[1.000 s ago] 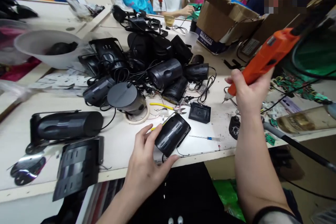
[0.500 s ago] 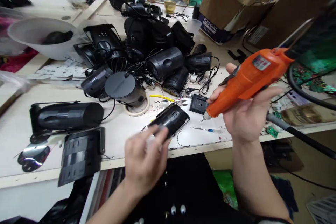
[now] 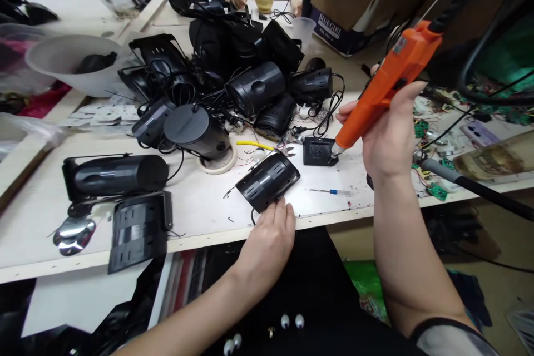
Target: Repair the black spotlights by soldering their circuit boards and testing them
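My right hand holds an orange electric screwdriver, with the fingers behind its body and the thumb stretched out. Its bit points down at the right end of a small black rectangular part; whether they touch I cannot tell. Close to the table's front edge, a black slotted cylindrical housing lies on its side. My left hand grips its near lower edge, fingers close together and fingertips partly hidden. Yellow-handled cutters lie just behind the housing. A thin screwdriver with a blue collar lies to its right.
Black cylindrical housings with cables are heaped farther back. Others lie at the left beside shiny discs. A tape roll, white bowl, cardboard box and green circuit boards surround them. Another person sits opposite.
My left hand has moved right and down to the housing's near side, and the housing has turned slightly. The electric screwdriver has tilted more upright, its bit now at the small black part.
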Motion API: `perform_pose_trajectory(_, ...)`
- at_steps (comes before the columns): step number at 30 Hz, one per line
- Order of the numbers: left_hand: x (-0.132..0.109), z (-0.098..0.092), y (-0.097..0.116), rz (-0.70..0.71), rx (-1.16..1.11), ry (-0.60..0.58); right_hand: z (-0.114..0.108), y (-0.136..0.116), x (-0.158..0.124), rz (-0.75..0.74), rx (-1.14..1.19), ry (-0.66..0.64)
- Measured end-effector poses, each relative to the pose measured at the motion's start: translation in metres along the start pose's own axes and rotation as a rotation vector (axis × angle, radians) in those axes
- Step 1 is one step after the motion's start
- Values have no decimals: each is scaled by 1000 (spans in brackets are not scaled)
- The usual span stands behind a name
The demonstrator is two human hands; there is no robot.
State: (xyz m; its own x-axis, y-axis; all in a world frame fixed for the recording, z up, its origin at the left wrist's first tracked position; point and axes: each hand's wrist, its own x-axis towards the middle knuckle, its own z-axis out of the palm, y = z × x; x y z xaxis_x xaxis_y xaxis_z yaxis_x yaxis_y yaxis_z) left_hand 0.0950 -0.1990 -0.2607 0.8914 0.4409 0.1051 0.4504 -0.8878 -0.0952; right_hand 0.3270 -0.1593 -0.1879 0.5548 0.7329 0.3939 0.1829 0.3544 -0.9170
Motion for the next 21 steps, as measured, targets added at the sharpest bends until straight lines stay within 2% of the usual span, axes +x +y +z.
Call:
perform_pose_trajectory(8, 12, -16, -7, 97, 41, -100, -13, -15, 16, -78, -104, 98)
perform_pose_trajectory(11, 18, -19, -5, 133, 137, -101, -19, -7, 23, -64, -139, 198)
perform_pose_trajectory(14, 22, -16, -1, 133, 137, -95, -23, 8, 32, -68, -195, 305)
perform_pose_trajectory(18, 17, -1, 1, 58, 97, 39, -25, 25, 38, -25, -303, 374)
perform_pose_trajectory(21, 12, 26, 1, 58, 103, 188, -27, 31, 33, 42, -535, 385)
